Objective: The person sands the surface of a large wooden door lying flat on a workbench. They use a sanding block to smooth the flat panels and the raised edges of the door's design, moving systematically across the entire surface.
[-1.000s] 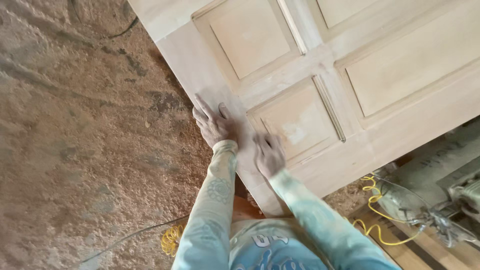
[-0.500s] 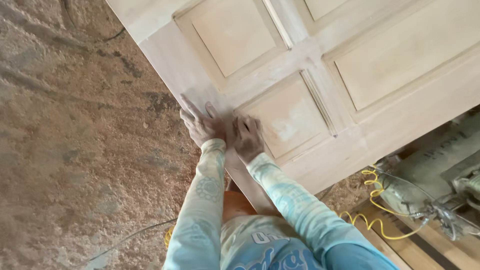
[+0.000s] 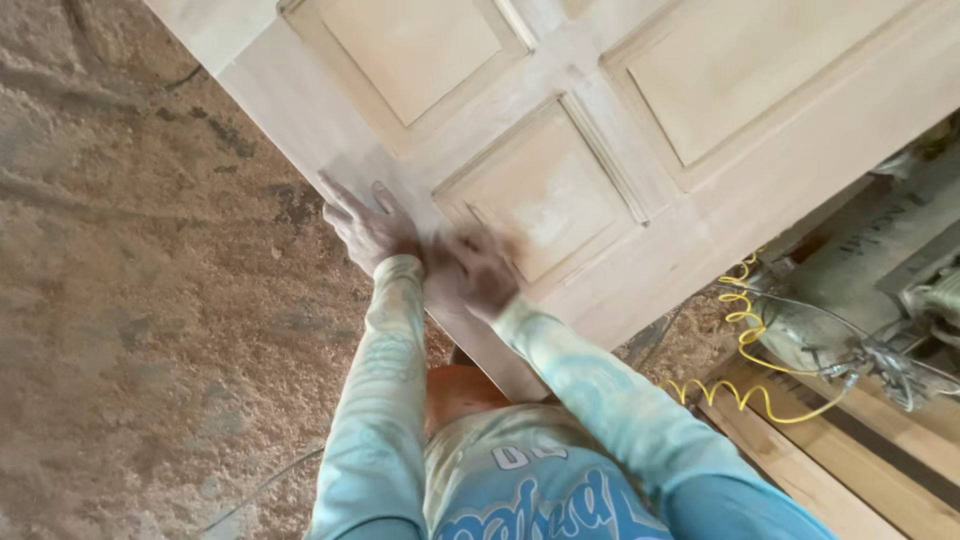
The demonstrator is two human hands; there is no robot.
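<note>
A large, pale wooden door (image 3: 600,150) with raised panels fills the upper right, above a sawdust-covered floor (image 3: 130,300). The left hand (image 3: 365,228) lies flat and open at the door's left edge. The right hand (image 3: 478,268) presses beside it, blurred; its grip cannot be told. The door looks heavy, stiff and dusty-smooth, best held by its edges. Its far end is cut off.
</note>
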